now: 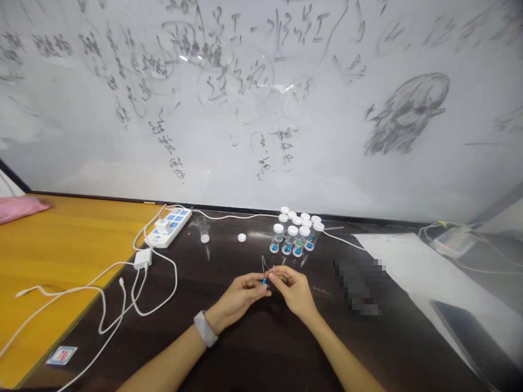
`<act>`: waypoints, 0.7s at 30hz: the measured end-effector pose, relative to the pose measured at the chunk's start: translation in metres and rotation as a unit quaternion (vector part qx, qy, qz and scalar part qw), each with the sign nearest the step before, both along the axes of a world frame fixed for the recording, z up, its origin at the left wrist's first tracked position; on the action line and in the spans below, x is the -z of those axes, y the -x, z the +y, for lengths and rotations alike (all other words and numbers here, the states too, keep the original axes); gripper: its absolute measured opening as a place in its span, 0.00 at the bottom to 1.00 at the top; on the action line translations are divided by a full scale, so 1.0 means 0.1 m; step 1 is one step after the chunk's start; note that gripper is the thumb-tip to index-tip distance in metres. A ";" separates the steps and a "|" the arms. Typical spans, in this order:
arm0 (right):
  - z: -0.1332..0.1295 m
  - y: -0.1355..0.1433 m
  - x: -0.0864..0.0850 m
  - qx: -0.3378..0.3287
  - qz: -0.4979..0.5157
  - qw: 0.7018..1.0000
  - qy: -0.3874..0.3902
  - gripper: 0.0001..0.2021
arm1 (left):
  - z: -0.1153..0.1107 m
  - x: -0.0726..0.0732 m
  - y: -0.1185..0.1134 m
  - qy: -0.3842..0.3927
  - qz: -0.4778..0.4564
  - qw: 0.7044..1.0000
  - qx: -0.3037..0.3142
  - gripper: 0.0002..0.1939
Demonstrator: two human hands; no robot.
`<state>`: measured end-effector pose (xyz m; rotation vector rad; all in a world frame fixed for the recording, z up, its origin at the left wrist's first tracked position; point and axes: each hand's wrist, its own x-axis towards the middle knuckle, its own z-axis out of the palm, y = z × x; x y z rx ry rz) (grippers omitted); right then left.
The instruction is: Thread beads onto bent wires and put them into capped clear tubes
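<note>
Just in front of me over the dark table, my left hand [237, 302] pinches a small shiny blue piece [264, 282] between thumb and fingertips. A thin wire [263, 264] rises from the blue piece and bends over toward the right. My right hand [296, 291] is closed close beside it, thumb and index finger pinching the wire's other end. The exact kind of the blue piece is too small to make out. Beyond my hands stand several clear vials [292, 239] with white caps, some holding blue or green pieces. A loose white cap [242, 237] lies left of them.
A clear tube [204, 228] stands near a white power strip [169, 227]. White cables and an adapter [143, 259] spread over the left side. Right are a blurred dark object [359, 286], white paper [408, 261] and a dark flat device [478, 343]. A whiteboard [245, 136] stands behind.
</note>
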<state>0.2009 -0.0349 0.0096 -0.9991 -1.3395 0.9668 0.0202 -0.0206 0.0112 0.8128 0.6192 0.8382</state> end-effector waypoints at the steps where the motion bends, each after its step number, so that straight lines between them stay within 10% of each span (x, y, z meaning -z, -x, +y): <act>1: -0.01 0.00 0.00 0.007 -0.023 1.000 -0.016 0.11 | 0.00 0.00 0.00 -0.002 0.000 1.000 0.002 0.22; 21: -0.02 0.03 0.01 0.038 -0.048 0.998 -0.035 0.09 | -0.02 -0.04 -0.01 -0.025 0.011 1.000 -0.005 0.20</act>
